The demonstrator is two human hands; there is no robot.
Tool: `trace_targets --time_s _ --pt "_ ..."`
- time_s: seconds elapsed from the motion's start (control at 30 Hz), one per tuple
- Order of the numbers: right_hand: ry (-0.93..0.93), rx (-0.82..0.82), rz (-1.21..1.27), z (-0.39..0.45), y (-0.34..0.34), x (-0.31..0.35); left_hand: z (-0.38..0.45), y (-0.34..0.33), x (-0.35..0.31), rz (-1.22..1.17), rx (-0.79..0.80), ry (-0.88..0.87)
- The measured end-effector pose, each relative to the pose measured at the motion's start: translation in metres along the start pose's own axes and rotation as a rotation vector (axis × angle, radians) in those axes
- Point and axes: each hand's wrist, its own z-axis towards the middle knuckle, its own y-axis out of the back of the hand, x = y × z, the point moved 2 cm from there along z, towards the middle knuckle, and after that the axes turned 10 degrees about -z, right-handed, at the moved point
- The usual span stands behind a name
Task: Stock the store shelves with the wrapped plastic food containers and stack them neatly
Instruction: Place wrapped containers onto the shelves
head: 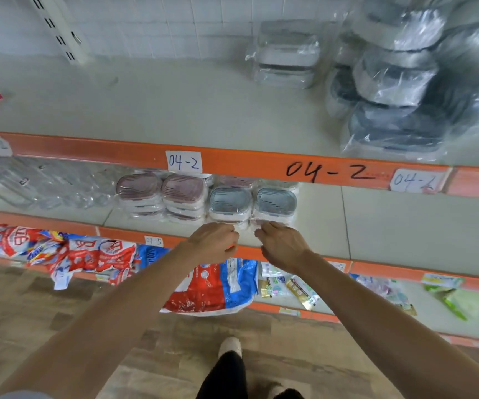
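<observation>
Both hands at front edge of mid shelf (pixel 376 226). Left hand (pixel 214 244) w/ fingers curled, fingertips on plastic wrap at base of left blue-lid container stack (pixel 229 204); right hand (pixel 283 244) likewise pinching wrap under right blue-lid stack (pixel 275 203). Stacks sit just beyond hands, side by side, touching. Two pink-lid stacks (pixel 162 194) right beside them, to the left. Upper shelf: grey wrapped containers (pixel 391 82) at right. Orange rail (pixel 88 152) reads "04-2", handwritten & on paper tags (pixel 184 162); lower tag (pixel 154 241) approx "04-5".

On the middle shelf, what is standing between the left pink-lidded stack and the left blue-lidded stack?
In the head view, another pink-lidded stack stands between the left pink-lidded stack and the left blue-lidded stack, close against both.
</observation>
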Motion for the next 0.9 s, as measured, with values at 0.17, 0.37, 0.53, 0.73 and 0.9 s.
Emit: trace_targets --time_s 0.17,0.37,0.53,0.73,0.9 --pt "0.134 -0.137 -0.071 -0.041 0.063 -0.006 -0.024 0.049 -0.035 -0.001 -0.013 -0.041" --pt "0.179 -0.344 -0.105 -0.067 0.129 -0.039 -0.025 0.123 -0.077 -0.008 -0.257 -0.146" --pt "0.132 -0.466 -0.13 -0.063 0.176 -0.068 -0.016 0.175 -0.088 -0.012 -0.461 -0.153" --pt "0.02 -0.519 -0.152 -0.025 0.212 -0.107 0.021 0.231 -0.061 -0.038 -0.53 -0.016" --pt "-0.148 -0.266 -0.214 0.023 0.223 -0.136 0.07 0.262 -0.025 -0.053 -0.499 0.035"
